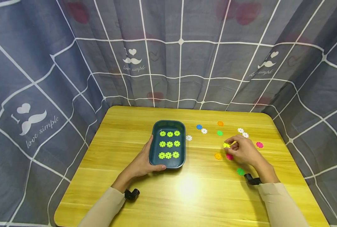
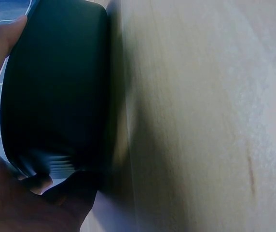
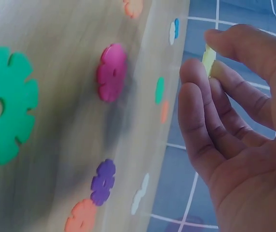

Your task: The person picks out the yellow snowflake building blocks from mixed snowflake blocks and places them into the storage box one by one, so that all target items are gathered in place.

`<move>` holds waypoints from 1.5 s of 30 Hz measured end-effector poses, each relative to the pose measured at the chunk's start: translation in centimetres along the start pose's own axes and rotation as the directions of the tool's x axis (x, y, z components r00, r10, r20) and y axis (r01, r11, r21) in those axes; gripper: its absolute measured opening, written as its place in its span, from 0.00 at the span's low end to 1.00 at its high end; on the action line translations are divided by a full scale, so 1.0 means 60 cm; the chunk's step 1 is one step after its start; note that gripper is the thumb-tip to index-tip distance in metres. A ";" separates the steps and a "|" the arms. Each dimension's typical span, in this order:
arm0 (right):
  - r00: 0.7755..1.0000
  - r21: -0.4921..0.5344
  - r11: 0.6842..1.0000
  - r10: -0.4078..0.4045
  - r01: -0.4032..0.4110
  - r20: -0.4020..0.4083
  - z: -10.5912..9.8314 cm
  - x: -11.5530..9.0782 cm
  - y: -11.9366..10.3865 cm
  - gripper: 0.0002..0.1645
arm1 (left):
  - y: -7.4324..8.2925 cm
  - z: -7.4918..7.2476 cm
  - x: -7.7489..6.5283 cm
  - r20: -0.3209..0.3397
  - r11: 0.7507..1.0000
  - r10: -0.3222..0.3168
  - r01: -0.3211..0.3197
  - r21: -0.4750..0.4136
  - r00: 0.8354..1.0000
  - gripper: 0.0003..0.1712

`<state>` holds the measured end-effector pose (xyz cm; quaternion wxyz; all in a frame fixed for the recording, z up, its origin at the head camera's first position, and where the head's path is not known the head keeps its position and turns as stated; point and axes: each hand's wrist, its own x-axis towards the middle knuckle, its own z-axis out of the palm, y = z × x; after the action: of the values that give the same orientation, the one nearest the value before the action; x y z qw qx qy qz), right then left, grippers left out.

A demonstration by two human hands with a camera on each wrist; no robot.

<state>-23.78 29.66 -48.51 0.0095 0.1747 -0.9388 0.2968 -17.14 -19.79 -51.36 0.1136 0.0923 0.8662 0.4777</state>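
A dark blue-green tray [image 1: 171, 162] stands on the table, holding several yellow-green notched plastic discs [image 1: 169, 144] laid out in three rows. My left hand [image 1: 141, 162] grips its left side and near-left corner, the thumb along the near rim. From the left wrist, the tray's dark outer wall [image 2: 56, 87] fills the space between thumb and fingers. Right of the tray, my right hand [image 1: 243, 150] pinches one yellow disc [image 3: 209, 60] between thumb and fingertips, raised off the table. Beneath that hand lies a pink disc [image 1: 229, 156], with an orange one [image 1: 218, 156] beside it.
More loose discs lie on the wooden table [image 1: 123, 126]: green [image 1: 240, 171], blue [image 1: 199, 127], white [image 1: 189, 138], orange [image 1: 220, 123] and pink [image 1: 259, 145]. The right wrist view also has a purple disc [image 3: 103, 182]. Grey checked curtains [image 1: 162, 63] enclose the table's back and sides.
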 end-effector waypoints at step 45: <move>0.970 0.081 0.972 -0.228 0.221 0.080 0.047 0.039 -0.092 0.15 | 0.001 0.001 -0.001 0.000 1.000 -0.002 0.002 0.011 1.000 0.92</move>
<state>-23.88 23.11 -47.51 -0.0051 0.2931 -0.9013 0.3190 -17.06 -19.70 -51.35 0.1137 0.0923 0.8689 0.4728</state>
